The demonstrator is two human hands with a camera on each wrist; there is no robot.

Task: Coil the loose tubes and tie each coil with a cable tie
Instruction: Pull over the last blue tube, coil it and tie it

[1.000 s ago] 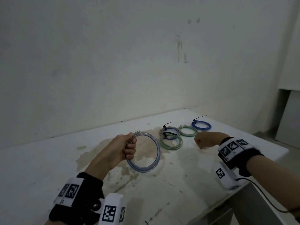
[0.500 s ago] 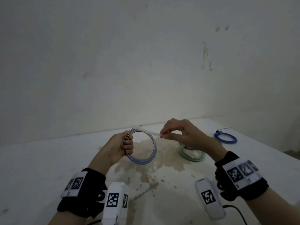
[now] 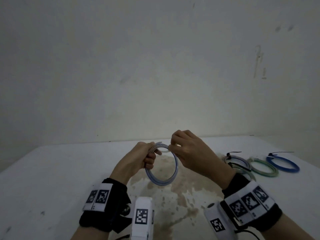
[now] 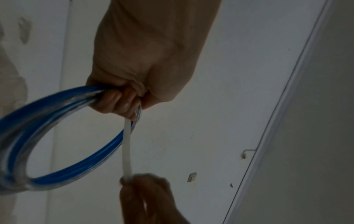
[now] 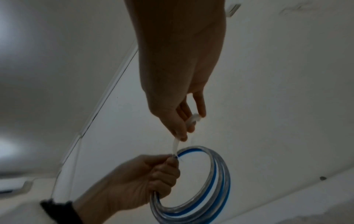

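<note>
A coil of clear tube with a blue stripe (image 3: 162, 179) (image 4: 57, 136) (image 5: 212, 194) hangs upright above the white table (image 3: 52, 179). My left hand (image 3: 147, 156) (image 4: 122, 104) (image 5: 164, 171) grips the coil at its upper left, fingers curled round the strands. A white cable tie (image 3: 164, 150) (image 4: 126, 148) (image 5: 175, 146) runs from the left fingers to my right hand (image 3: 173, 146) (image 5: 188, 127) (image 4: 134, 181), which pinches the tie just right of the coil's top.
Several tied coils lie at the right on the table: a clear one (image 3: 235, 160), a green one (image 3: 263, 168) and a blue one (image 3: 284, 163), each with a black tie tail. A brown stain (image 3: 181, 196) marks the table under my hands. A plain wall stands behind.
My right hand came in from the tied coils at the right with a white cable tie and brought it to the coil's top. The left hand kept its grip on the coil.
</note>
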